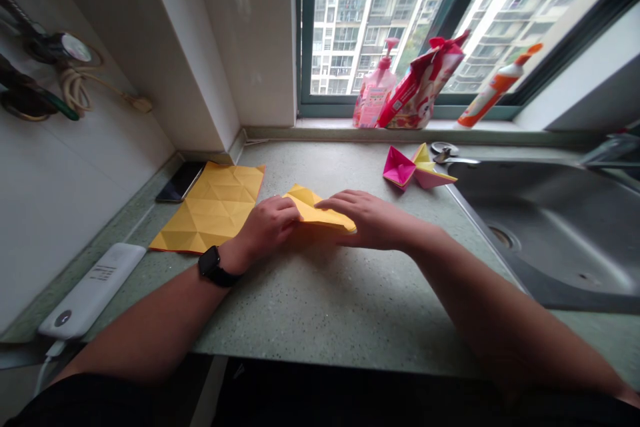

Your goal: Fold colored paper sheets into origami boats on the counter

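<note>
Between my hands, a folded piece of yellow origami paper (pixel 320 213) is held just over the counter. Its left end is pinched by my left hand (pixel 270 223), which wears a black watch on the wrist. My right hand (pixel 367 217) grips the other end, thumb below and fingers on top. Left of my hands lies a creased sheet of yellow paper (pixel 223 200), opened flat with a grid of triangular folds and an orange underside at its edges. The paper's underside and some fingertips are hidden.
A phone (pixel 181 181) and white power bank (pixel 95 290) lie at left. Folded pink paper (pixel 399 167) and a yellow-pink paper piece (pixel 433 170) sit near the steel sink (pixel 560 227). On the windowsill stand a pump bottle (pixel 374 93), red bag (pixel 423 87) and orange-white bottle (pixel 495 90).
</note>
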### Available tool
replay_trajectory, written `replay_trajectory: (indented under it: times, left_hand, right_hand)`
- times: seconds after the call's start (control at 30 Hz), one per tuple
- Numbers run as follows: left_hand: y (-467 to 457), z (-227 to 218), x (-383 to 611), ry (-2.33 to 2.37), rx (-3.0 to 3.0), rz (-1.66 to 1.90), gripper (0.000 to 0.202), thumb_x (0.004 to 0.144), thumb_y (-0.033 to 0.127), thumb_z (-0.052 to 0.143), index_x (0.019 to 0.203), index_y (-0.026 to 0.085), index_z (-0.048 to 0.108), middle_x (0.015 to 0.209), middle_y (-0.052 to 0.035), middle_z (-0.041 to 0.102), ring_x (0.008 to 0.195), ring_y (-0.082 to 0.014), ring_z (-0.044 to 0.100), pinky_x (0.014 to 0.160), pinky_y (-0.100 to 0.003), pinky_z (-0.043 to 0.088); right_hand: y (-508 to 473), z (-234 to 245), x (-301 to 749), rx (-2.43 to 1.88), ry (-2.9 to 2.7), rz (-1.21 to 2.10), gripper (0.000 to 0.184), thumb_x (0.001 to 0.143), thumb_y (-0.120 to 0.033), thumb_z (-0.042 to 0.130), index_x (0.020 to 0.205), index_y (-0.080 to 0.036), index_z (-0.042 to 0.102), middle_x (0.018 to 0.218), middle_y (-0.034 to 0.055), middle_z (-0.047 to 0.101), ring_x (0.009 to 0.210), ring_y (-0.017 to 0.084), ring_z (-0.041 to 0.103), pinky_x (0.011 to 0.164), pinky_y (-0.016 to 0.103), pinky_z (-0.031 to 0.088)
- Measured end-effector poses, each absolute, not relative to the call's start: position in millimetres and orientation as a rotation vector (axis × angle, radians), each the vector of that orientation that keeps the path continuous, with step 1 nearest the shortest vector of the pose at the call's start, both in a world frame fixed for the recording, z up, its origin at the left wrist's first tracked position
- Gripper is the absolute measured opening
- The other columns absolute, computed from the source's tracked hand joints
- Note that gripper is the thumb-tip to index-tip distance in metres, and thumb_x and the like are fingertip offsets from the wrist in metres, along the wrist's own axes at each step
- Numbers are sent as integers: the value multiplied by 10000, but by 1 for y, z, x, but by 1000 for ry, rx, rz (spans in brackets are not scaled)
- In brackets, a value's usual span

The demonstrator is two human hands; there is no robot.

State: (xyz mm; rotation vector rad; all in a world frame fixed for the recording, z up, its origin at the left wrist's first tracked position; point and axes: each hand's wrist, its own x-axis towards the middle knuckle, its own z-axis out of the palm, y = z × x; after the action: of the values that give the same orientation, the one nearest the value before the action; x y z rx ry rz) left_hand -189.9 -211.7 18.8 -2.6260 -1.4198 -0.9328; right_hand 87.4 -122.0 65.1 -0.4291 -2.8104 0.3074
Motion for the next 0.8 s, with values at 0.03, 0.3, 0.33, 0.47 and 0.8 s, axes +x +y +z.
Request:
replay_trajectory:
  times: [0.03,0.3,0.33,0.47,0.8]
  left_hand:
    - [-212,19,-191,-1426,-2610,-978,136,1001,118,646,930,199,729,987,-58,751,895,-213,671,807,-329,524]
    - [-212,28,-192,-1386,-2459,-1388,132,1034,174,663,909,210,682,982,-50,760,915,-203,711,844,-327,557]
    - [-213,28,-191,-1378,-2440,-1437,136,1033,183,676,900,211,673,982,-48,758,917,-200,712,848,-325,560]
    - [-213,29,-188,-1350,-2428,-1564,167,1023,243,739,881,213,656,984,-44,749,914,-187,716,851,-313,568]
    - [-209,19,-193,-1469,-2629,-1346,155,1045,363,677,982,222,671,1083,-88,748,1029,-241,724,926,-376,586]
  right_hand:
    - [-118,70,94,-496,-2836,350,725,857,-430,890,1527,-291,646,1403,119,745,1271,338,698,1094,475,551]
    - [-82,85,134,-828,-2877,433,827,829,-478,888,1592,-319,611,1551,111,662,1317,369,695,1114,489,573]
    - [-80,85,135,-818,-2859,419,798,846,-463,876,1587,-324,617,1553,107,660,1315,358,698,1109,481,579]
    - [-79,86,132,-655,-2771,405,602,914,-377,819,1503,-335,698,1523,90,680,1326,300,695,1132,442,572]
    - [-77,76,121,-480,-2726,447,268,925,-171,740,1130,-285,869,1268,71,819,1126,241,786,1021,377,620]
